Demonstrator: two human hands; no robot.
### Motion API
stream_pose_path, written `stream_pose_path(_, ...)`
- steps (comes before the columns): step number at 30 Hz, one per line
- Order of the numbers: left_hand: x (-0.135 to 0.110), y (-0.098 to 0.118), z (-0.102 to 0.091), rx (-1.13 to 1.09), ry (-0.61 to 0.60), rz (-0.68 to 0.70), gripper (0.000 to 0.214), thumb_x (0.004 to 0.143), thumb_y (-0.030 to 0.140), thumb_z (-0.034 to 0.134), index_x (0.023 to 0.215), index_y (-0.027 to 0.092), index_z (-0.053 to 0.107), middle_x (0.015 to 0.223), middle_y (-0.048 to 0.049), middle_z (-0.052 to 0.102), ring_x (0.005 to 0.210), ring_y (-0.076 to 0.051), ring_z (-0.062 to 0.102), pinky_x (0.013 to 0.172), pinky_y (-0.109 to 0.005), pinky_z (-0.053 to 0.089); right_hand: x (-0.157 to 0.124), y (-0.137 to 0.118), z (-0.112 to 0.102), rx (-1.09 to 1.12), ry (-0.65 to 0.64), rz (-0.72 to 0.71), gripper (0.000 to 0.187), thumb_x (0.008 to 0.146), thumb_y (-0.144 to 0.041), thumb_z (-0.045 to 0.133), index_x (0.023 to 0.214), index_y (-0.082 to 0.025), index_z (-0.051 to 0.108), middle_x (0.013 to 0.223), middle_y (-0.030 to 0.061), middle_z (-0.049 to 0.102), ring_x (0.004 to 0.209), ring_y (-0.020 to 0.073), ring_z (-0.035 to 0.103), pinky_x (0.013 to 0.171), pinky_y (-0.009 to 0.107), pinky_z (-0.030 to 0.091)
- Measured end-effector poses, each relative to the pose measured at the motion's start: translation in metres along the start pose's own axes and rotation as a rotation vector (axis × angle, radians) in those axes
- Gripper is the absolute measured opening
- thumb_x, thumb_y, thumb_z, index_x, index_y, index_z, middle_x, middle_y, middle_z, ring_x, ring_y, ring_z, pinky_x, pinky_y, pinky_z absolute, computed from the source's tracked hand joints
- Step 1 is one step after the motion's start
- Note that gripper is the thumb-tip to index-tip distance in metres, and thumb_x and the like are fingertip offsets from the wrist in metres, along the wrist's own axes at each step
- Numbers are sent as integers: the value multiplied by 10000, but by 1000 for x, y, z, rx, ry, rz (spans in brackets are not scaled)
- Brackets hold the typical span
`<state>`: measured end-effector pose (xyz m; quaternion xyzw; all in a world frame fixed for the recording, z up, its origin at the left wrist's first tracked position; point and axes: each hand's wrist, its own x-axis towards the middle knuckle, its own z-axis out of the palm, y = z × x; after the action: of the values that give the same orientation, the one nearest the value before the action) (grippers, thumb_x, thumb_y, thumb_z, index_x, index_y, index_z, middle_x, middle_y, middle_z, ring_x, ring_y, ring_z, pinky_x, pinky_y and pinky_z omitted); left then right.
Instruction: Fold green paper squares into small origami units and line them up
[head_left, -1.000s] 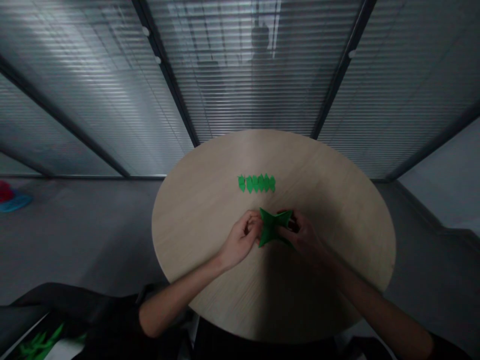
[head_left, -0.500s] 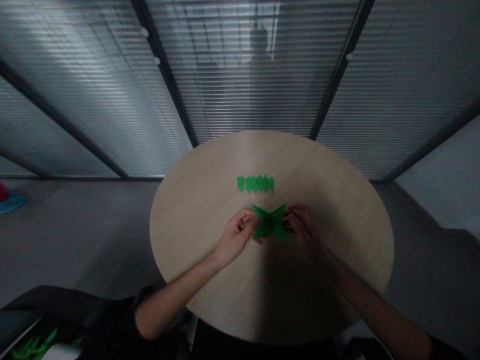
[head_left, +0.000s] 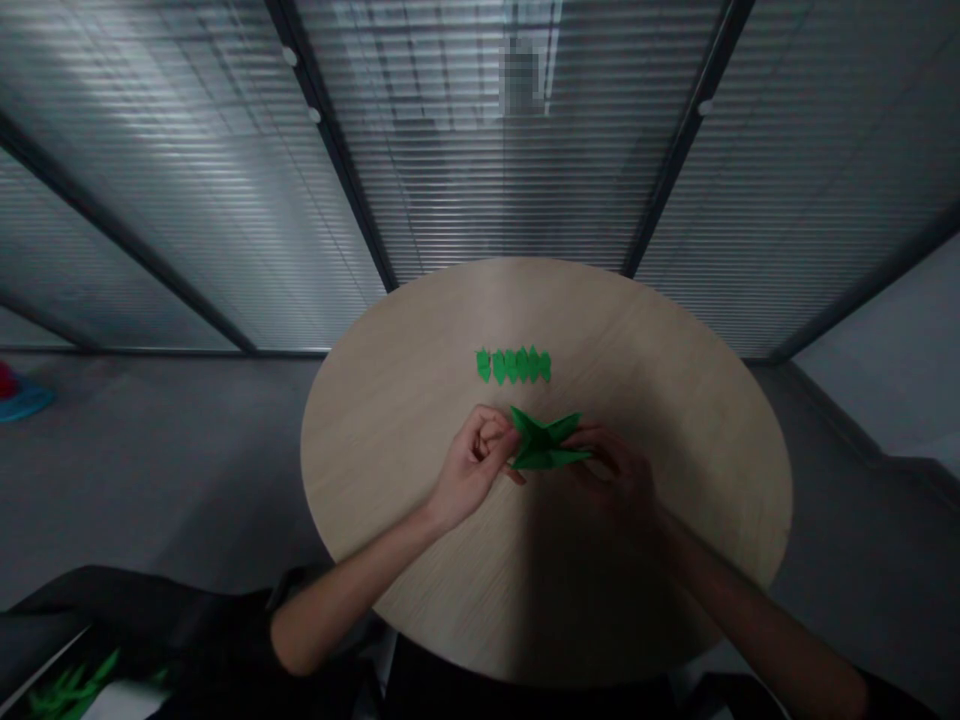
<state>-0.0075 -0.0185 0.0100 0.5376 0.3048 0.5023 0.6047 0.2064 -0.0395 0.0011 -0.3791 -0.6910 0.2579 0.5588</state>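
Green paper star (head_left: 544, 442) sits flatter than last frame. My left grip (head_left: 474, 468) pinches its left point, right grip (head_left: 611, 478) its right side.

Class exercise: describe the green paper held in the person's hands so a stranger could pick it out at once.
Find the round wooden table and the row of small green paper shapes on it. Just nearer the person, the folded green paper sits between the left hand and right hand. Bigger than those shapes and sharply pointed, it alone is being held.
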Motion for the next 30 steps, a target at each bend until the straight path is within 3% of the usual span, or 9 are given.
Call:
stream_pose_path(6, -9, 1, -5, 252, -46, 249, 65, 1002, 213, 628, 1047, 175, 600, 981, -66, 700, 769, -125, 700, 648, -227, 644, 0, -4, -2, -14, 85, 16, 154, 870, -126, 726, 950, -255, 752, 951, 36, 785, 837, 175, 784, 690, 256, 663)
stream_pose_path(10, -10, 0, -9, 569, -87, 472, 174, 915, 105, 701, 1076, 169, 691, 1082, -99, 723, 878, -159, 726, 684, -234, 628, -1, -6, -3, -10, 79, 11, 182, 866, -113, 731, 961, -264, 766, 963, 32, 796, 835, 176, 792, 702, 262, 668)
stream_pose_path(15, -10, 0, -11, 731, -41, 640, 151, 968, 83, 665, 1085, 168, 710, 1043, -102, 765, 957, -181, 749, 810, -289, 639, 3, -10, -3, -50, 38, -123, 210, 895, -93, 708, 995, -266, 772, 978, 36, 812, 858, 178, 801, 717, 256, 661)
stream_pose_path(25, -13, -1, -12, 854, -73, 754, 196, 1011, 81, 593, 1173, 158, 672, 1081, -114, 747, 955, -187, 745, 810, -299, 645, -2, -5, -3, -177, -31, -236, 287, 971, -108, 648, 1177, -273, 758, 1089, 52, 805, 966, 185, 793, 857, 282, 646)
stream_pose_path(30, -16, -3, -11, 882, -87, 737, 230, 1008, 91, 581, 1210, 168, 659, 1085, -113, 731, 936, -200, 737, 782, -318, 637, -5, -4, -4, -200, -39, -254, 278, 971, -117, 658, 1175, -279, 755, 1058, 45, 800, 919, 184, 791, 819, 280, 645)
